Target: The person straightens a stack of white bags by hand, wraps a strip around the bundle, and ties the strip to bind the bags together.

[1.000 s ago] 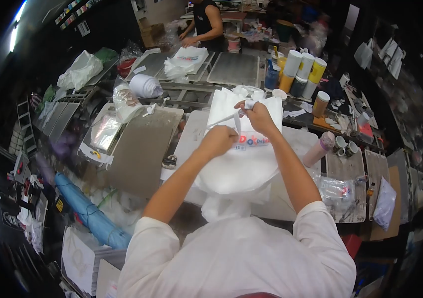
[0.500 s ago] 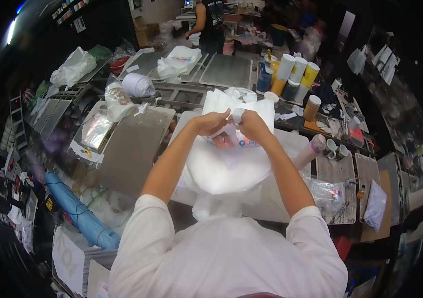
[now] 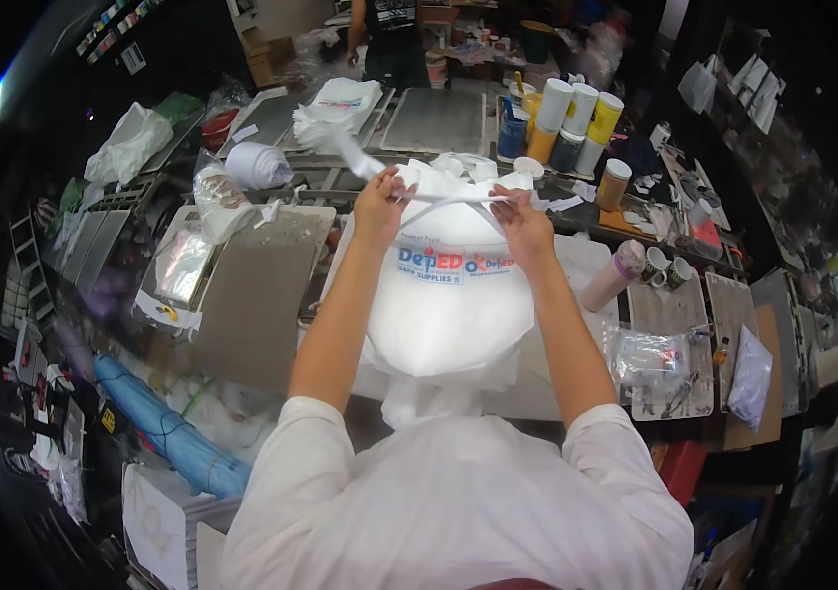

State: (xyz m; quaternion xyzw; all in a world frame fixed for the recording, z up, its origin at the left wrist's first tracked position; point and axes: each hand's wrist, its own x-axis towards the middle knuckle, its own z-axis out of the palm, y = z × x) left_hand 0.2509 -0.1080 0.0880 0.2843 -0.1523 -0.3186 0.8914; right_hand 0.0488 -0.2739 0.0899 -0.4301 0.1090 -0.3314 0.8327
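Observation:
A stack of white fabric bags [image 3: 448, 329] lies in front of me, the top one printed in blue and red with "DepED". Across its far end I hold a white fabric strip [image 3: 450, 200]. My left hand [image 3: 380, 206] pinches the strip at the left, and a loose tail runs from there up and away to the left. At the right, my right hand [image 3: 522, 221] has its fingers closed on the strip. White folds of the bags bunch up just beyond both hands.
Several paint tubs [image 3: 554, 103] and a blue container [image 3: 512, 135] stand beyond at the right. A pinkish bottle [image 3: 615, 277] stands by the bags. To the left are a white roll [image 3: 260, 167] and a grey board [image 3: 266, 295]. A person [image 3: 391, 39] stands at the back.
My hands were together over the print and have moved apart, drawing the strip out between them. The print now shows flat. My view has shifted slightly.

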